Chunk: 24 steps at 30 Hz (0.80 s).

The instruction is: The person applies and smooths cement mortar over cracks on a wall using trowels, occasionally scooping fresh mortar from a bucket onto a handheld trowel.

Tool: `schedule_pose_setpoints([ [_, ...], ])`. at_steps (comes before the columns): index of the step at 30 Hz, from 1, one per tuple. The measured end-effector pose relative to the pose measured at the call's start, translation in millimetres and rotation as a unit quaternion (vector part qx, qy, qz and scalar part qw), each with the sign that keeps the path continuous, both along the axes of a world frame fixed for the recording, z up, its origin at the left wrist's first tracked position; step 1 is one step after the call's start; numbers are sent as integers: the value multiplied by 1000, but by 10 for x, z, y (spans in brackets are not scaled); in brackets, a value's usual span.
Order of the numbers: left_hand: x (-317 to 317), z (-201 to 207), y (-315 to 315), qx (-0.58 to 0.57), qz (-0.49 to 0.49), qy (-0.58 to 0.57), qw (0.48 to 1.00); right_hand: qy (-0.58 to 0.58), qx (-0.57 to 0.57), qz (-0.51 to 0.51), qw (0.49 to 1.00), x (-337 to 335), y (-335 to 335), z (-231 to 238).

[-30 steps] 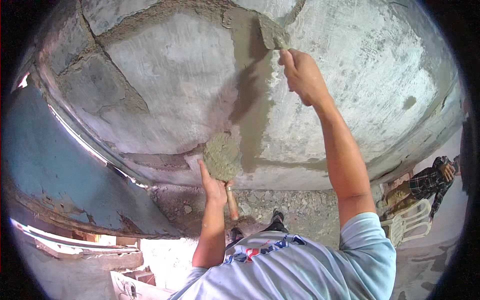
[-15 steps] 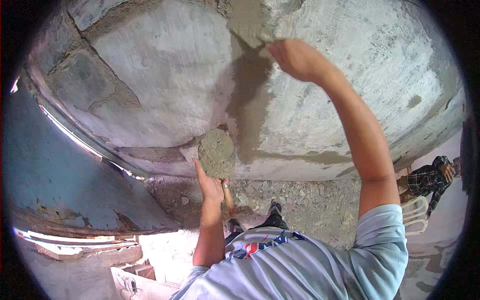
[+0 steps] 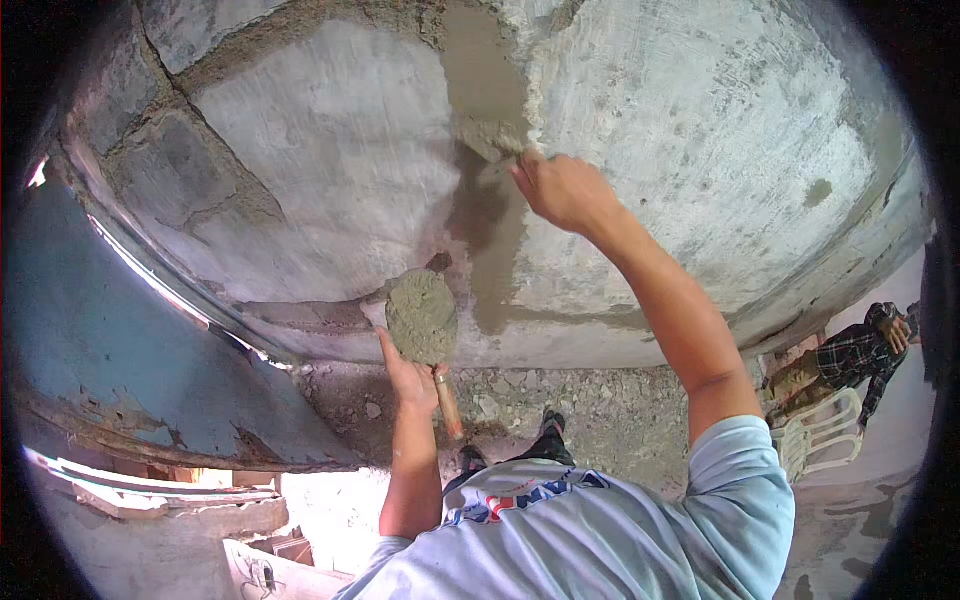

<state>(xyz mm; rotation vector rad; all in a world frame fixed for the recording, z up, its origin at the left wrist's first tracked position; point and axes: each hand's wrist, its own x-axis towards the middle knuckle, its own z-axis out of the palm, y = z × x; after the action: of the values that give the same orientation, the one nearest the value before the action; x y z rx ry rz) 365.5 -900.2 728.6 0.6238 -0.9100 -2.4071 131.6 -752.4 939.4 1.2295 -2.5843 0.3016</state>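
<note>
My right hand (image 3: 565,190) is closed on a small trowel (image 3: 492,140), its blade against a vertical strip of wet mortar (image 3: 482,65) on the wall. The fingers hide most of its handle. Lower and to the left, my left hand (image 3: 410,382) is closed on a second tool with a wooden handle (image 3: 449,408), which looks like a trowel. A round heap of grey mortar (image 3: 422,317) covers its blade, and the thumb lies along the heap's left side. This load is held just in front of the wall's lower part, left of the strip's bottom end.
The rough grey wall (image 3: 690,130) has cracks and bare patches at its upper left. Rubble (image 3: 490,400) covers the ground by my feet. A blue panel (image 3: 150,340) stands at left. On the right, a person in a plaid shirt (image 3: 855,355) is beside a white plastic chair (image 3: 825,435).
My right hand has moved down the mortar strip with the trowel. In the picture, the left hand and its mortar sit slightly lower and farther left. More of the chair shows.
</note>
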Motion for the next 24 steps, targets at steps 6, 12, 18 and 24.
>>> schedule_pose_setpoints([
  [6,19,-148,-34,10,-28,16,999,-43,-30,-13,999,-153,-97,-385],
  [12,32,-71,-1,12,-25,-8,1000,48,106,-3,993,-181,152,-598],
  [18,6,-123,-3,49,-32,26,998,294,99,1,951,-250,15,888],
  [24,-103,-66,87,77,-10,4,997,269,26,34,962,-627,-154,1529],
])
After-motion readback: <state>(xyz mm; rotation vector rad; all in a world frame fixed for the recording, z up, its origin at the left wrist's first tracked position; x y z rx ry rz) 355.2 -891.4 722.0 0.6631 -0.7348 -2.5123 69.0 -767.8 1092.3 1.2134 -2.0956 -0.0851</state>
